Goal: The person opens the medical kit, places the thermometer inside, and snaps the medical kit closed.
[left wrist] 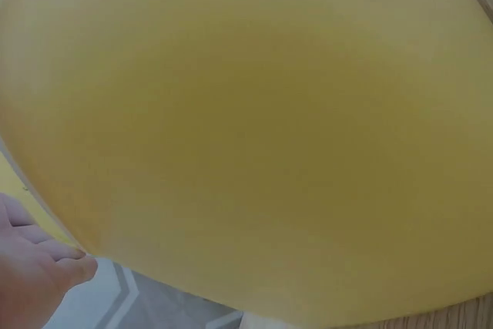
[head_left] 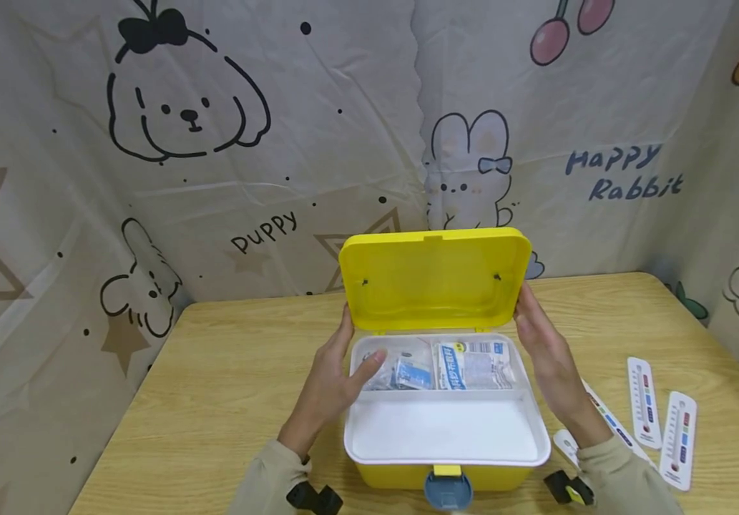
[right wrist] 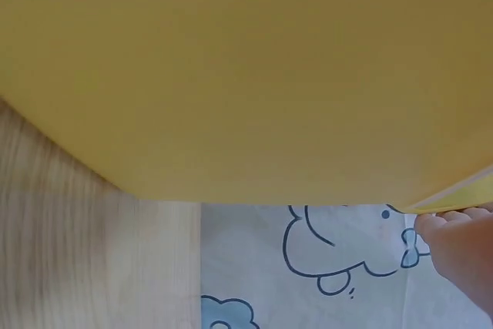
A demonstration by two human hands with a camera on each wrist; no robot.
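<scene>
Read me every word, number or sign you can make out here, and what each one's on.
"Happy Rabbit": on the backdrop cloth.
"Puppy": same cloth, lower and further left.
Larger packet in the yellow box: Chinese characters, too blurred to read surely.
Smaller blue packet: print too small to read.
White strips beside the box: markings too small to read.
</scene>
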